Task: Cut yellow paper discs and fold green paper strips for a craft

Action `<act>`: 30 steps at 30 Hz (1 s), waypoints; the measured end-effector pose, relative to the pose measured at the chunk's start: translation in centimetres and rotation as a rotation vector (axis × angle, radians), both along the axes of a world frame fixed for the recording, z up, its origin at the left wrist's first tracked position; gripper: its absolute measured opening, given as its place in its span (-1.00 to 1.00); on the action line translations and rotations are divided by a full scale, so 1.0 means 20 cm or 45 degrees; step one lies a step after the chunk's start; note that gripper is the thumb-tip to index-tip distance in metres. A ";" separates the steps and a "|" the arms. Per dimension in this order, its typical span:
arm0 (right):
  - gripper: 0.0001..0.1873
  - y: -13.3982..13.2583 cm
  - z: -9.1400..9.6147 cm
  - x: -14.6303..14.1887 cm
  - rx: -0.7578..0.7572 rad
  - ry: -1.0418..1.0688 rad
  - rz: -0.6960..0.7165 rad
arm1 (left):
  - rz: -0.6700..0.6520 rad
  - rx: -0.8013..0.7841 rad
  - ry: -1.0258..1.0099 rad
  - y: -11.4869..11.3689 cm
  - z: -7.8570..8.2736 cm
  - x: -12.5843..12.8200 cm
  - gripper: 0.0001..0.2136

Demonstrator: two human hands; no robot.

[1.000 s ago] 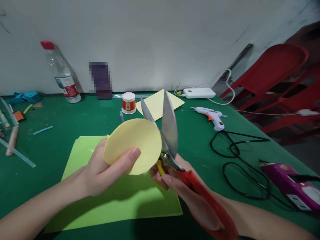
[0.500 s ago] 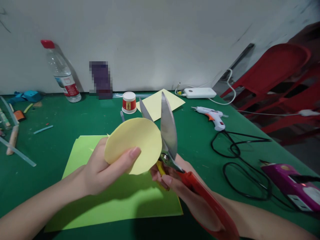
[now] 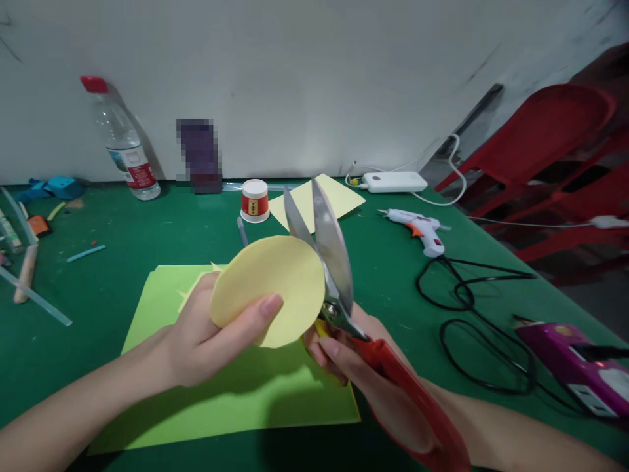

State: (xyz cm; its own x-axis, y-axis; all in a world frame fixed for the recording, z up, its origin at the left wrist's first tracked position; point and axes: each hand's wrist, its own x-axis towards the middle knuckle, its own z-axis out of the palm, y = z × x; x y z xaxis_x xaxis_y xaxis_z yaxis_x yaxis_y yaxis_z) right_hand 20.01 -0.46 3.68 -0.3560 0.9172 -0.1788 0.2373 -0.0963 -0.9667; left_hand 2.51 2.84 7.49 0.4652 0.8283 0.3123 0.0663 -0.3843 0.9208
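My left hand pinches a pale yellow paper disc between thumb and fingers, holding it up over a lime green sheet on the green table. My right hand grips large red-handled scissors. Their steel blades point up and stand slightly apart at the disc's right edge, one blade behind the paper.
A plastic water bottle, a small red and white cup and a yellow sheet lie at the back. A white glue gun, black cable, a purple tool and a power bank sit right. Red chairs stand beyond.
The scissor blades have closed most of the way on the disc's right edge. Both hands and the disc have shifted slightly right.
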 end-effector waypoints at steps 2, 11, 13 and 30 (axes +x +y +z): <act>-0.89 0.01 0.03 0.01 0.086 0.061 0.057 | -0.035 0.024 -0.055 0.00 0.00 -0.01 -0.75; -0.80 0.02 0.05 0.01 0.117 0.121 0.210 | 0.012 -0.092 0.022 0.00 -0.01 -0.02 -0.86; -0.76 0.01 0.03 0.01 0.134 0.138 0.197 | 0.014 -0.117 0.040 0.00 -0.01 -0.01 -0.88; -0.71 0.02 -0.01 0.02 0.187 0.121 0.229 | -0.092 0.024 -0.083 0.04 -0.04 -0.03 -0.86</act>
State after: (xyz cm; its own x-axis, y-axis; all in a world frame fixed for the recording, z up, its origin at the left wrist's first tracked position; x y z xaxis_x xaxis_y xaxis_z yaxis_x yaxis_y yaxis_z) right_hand 20.44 -0.09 3.41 -0.5246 0.8513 -0.0060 0.1453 0.0826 -0.9859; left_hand 1.82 3.57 6.76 0.5018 0.7868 0.3595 -0.0225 -0.4036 0.9147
